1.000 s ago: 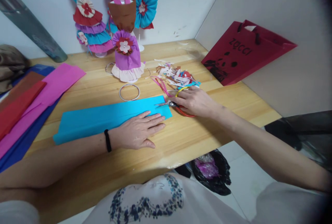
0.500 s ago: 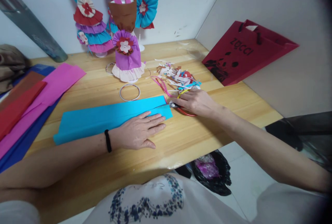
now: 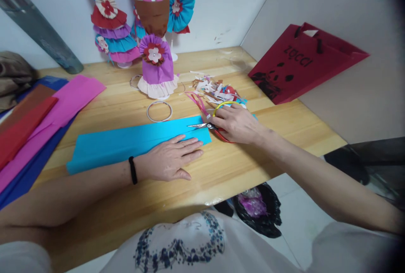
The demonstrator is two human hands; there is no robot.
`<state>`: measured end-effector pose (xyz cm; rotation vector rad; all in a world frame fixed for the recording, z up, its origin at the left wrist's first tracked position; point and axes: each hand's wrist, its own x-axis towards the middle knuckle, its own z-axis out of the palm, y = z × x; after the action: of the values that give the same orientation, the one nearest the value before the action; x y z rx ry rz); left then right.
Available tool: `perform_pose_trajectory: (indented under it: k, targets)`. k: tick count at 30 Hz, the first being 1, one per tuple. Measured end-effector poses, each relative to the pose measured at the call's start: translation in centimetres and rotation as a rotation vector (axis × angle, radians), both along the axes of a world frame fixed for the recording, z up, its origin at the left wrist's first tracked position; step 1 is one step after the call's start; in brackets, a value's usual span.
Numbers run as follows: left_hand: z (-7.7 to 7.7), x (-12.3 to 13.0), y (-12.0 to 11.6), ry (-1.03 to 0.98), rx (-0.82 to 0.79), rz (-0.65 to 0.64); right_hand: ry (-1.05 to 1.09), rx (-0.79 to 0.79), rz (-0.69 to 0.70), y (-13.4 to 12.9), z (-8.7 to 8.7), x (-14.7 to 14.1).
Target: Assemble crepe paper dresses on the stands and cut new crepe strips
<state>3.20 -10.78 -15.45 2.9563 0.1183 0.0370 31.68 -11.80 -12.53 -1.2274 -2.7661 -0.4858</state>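
A long folded blue sheet (image 3: 126,142) lies on the wooden table. My left hand (image 3: 172,158) rests flat on its lower right part, fingers stretched out. My right hand (image 3: 236,124) grips scissors (image 3: 216,128) with yellow and red handles. Their pointed blades reach left over the sheet's right end and look slightly parted. Just behind the scissors are pink strips (image 3: 196,103) and a pile of paper scraps (image 3: 218,89). A thin ring (image 3: 159,111) lies behind the sheet.
Several dressed paper figures, one with a purple skirt (image 3: 158,72), stand at the back. Folded pink (image 3: 76,95), red and blue sheets lie at the left. A red bag (image 3: 300,64) leans at the right wall. A dark bottle (image 3: 41,28) stands back left; a black bin bag (image 3: 274,209) is below the table.
The scissors have turned and now lie over the sheet with their blades in view. My right hand has moved slightly left. My left hand stays flat in place.
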Motion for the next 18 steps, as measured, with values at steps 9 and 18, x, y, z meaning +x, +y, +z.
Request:
perform_pose_trajectory:
  k: [9, 18]
  targets:
    - [0.01, 0.00, 0.02, 0.005, -0.002, -0.004, -0.089, 0.074, 0.051, 0.51, -0.39, -0.49]
    - [-0.18, -0.06, 0.04, 0.002, -0.028, 0.001, -0.092, 0.046, 0.031, 0.06, -0.88, 0.29]
